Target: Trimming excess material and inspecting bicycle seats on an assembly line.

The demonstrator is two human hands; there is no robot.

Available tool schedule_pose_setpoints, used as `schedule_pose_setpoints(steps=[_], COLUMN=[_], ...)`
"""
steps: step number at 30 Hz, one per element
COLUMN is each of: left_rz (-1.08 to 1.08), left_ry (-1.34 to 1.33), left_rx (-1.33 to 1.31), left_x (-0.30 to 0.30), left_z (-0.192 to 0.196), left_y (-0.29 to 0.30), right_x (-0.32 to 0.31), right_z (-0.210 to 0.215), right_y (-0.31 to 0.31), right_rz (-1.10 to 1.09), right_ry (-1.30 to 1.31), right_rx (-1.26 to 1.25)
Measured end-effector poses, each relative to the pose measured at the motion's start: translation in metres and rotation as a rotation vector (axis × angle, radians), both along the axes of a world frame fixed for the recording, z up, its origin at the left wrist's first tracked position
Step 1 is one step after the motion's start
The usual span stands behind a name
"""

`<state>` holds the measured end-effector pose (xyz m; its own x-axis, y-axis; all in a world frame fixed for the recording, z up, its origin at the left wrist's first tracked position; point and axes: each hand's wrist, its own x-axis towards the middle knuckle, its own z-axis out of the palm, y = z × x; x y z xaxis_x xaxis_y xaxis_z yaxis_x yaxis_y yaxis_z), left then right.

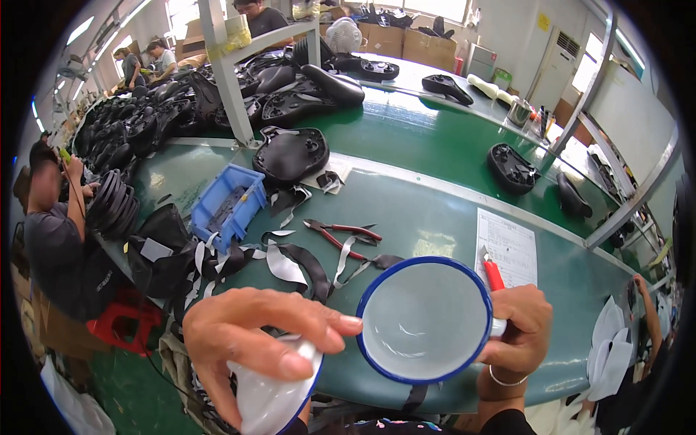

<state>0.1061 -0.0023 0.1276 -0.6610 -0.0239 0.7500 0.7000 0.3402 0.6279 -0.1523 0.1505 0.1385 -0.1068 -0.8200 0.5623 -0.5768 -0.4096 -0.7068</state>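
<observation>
My right hand point(523, 328) is closed round the handle of a white enamel mug point(424, 322) with a blue rim. The mug's mouth is turned up toward me, and its inside looks pale, with some bright reflections. Left of it, my left hand point(243, 330) grips a white lid point(270, 402) with a blue edge, its fingers curled about the knob. The lid is tilted and held apart from the mug. Just beyond my right hand, a red utility knife point(493, 272) lies partly on a printed sheet point(515, 235).
Red-handled nippers point(344, 235) lie among black and white strip scraps point(293, 268) on the green table. A blue bin point(254, 199) and an upturned black saddle point(290, 156) stand farther back. Saddles are heaped far left; a metal post point(226, 80) rises there. Several people are nearby.
</observation>
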Motion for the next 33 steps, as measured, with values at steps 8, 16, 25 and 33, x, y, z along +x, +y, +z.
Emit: schedule_pose_setpoints(steps=[8, 16, 25, 33], left_rz=[-0.063, -0.217, -0.08, -0.068], left_ry=[0.06, -0.001, -0.035, -0.023], left_rx=[0.122, 0.178, 0.084, 0.18], left_x=[0.009, -0.002, -0.009, -0.019], left_z=[0.003, 0.008, 0.013, 0.016], left_y=[0.006, 0.004, 0.002, 0.01], right_x=[0.001, -0.048, -0.049, -0.045], right_z=[-0.003, 0.008, 0.014, 0.018], right_y=[-0.009, -0.016, -0.015, -0.013], right_rz=[0.061, 0.618, 0.527, 0.546], right_ry=[-0.097, 0.147, 0.05, 0.054], right_rx=[-0.222, 0.004, -0.055, -0.054])
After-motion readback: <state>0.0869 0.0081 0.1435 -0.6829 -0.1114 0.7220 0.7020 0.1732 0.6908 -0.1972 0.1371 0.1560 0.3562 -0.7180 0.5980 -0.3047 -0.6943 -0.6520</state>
